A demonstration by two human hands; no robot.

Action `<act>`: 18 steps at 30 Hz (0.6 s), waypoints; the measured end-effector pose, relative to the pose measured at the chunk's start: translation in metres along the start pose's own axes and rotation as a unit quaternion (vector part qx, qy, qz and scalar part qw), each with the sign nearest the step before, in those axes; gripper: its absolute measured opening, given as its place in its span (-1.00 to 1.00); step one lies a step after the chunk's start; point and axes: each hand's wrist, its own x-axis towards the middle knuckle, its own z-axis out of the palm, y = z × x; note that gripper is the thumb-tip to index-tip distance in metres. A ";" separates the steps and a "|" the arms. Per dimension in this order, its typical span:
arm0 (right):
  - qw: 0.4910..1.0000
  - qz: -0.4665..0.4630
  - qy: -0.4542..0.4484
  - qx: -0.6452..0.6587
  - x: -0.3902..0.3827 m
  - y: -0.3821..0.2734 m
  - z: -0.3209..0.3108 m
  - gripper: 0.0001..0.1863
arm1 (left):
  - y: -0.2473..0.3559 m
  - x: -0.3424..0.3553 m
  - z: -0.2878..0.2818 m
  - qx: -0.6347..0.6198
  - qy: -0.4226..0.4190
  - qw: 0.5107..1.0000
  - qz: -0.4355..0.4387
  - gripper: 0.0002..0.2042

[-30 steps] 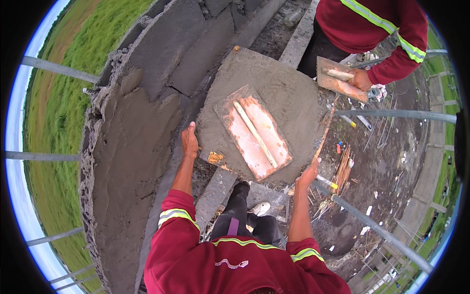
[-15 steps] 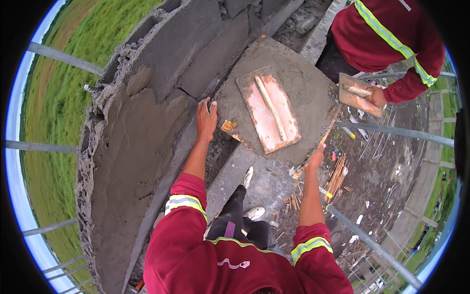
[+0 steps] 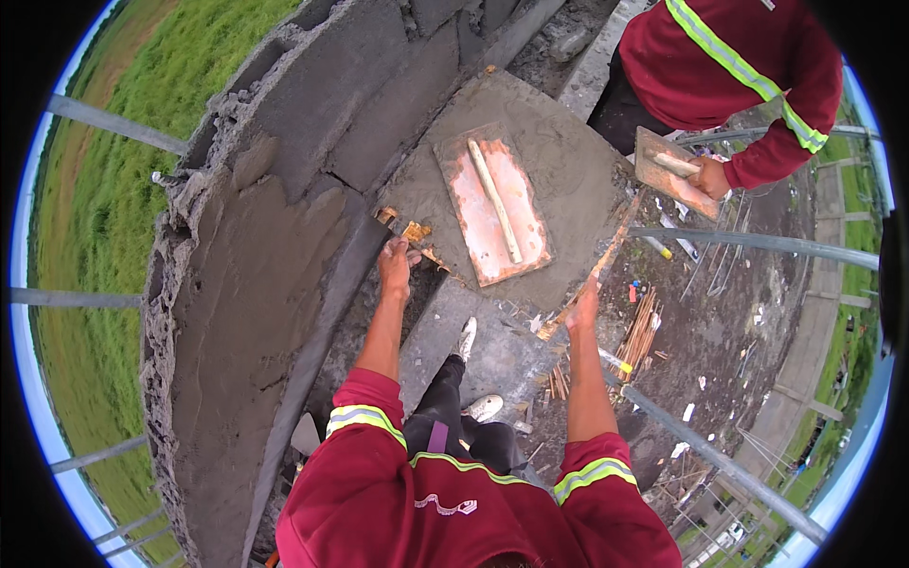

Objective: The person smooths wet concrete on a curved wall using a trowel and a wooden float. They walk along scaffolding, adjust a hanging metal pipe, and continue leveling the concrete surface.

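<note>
A wooden board point(image 3: 615, 248) spread with wet grey mortar point(image 3: 554, 128) lies in front of me, beside the wall. On the mortar rests a rectangular plastering float point(image 3: 502, 222), its pale wooden handle facing up. My right hand point(image 3: 584, 305) is closed on the board's near right edge. My left hand point(image 3: 395, 269) is at the board's chipped near left edge, thumb and fingers apart; whether it touches the edge is hard to tell. At the upper right, a co-worker's hand point(image 3: 710, 177) holds another float point(image 3: 672, 172) by its handle.
A block wall point(image 3: 256, 350), partly coated with mortar, curves along my left. Metal scaffold pipes point(image 3: 729, 469) cross on the right, with thin wooden sticks point(image 3: 641, 329) and scraps on the ground beyond. A concrete ledge point(image 3: 464, 317) lies below the board. The co-worker point(image 3: 720, 66) stands at upper right.
My left hand has come back toward me from the board's left corner, uncovering its chipped wood. My right hand stays on the edge. The whole view has shifted slightly.
</note>
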 end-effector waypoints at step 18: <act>1.000 0.008 -0.025 0.005 0.024 -0.032 0.002 -0.45 | -0.024 -0.010 0.014 -0.059 0.020 0.997 -0.044 -0.82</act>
